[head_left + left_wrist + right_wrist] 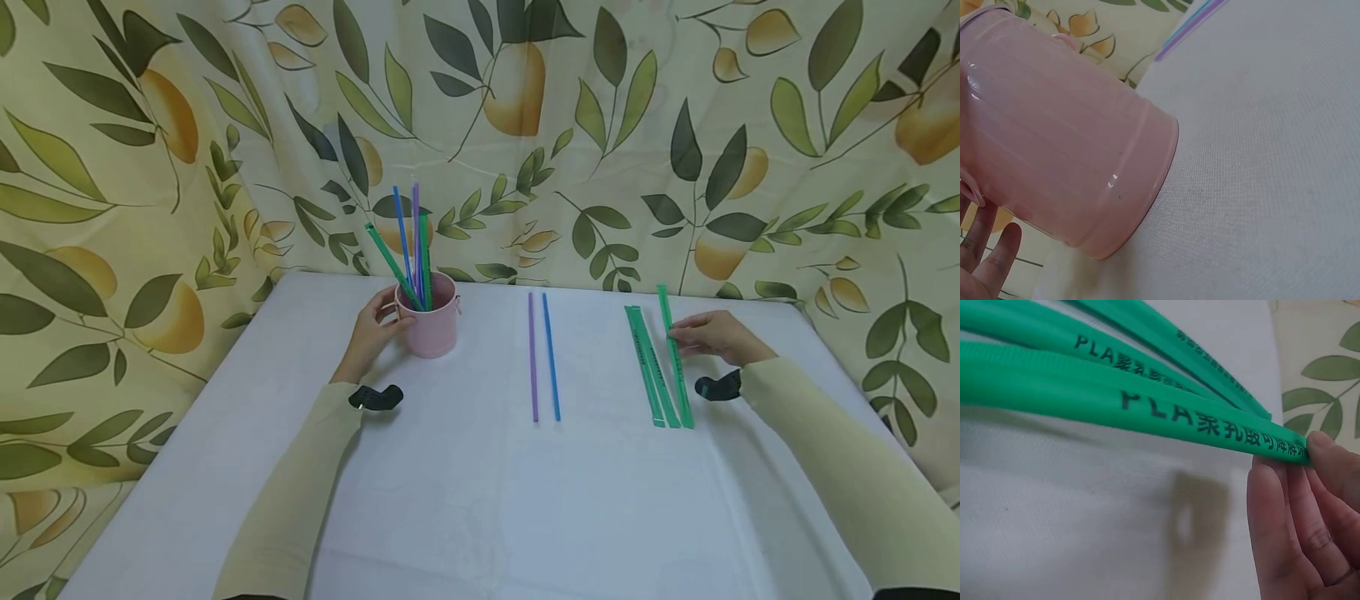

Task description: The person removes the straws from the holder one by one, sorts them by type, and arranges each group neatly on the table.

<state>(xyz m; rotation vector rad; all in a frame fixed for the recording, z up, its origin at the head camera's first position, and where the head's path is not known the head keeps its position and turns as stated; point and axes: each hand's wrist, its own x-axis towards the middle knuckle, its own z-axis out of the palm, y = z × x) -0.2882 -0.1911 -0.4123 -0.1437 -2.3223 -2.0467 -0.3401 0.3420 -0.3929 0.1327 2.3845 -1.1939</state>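
Observation:
My left hand (371, 335) grips the left side of a small pink bucket (433, 335), thumb at the front near the rim. Two green wrapped straws, a blue straw (402, 229) and a purple straw stand in the bucket, leaning different ways. On the right, my right hand (717, 337) pinches a green wrapped straw (1166, 419) between thumb and fingers; black print runs along its wrapper. That straw's far end is lifted, while its near end is at the table. Two more green wrapped straws (651, 371) lie just left of it.
Between the hands, a purple straw (533, 358) and a blue straw (551, 358) lie side by side on the white-covered table (495, 500). A leaf-and-fruit patterned curtain (480, 167) hangs right behind the table's back edge.

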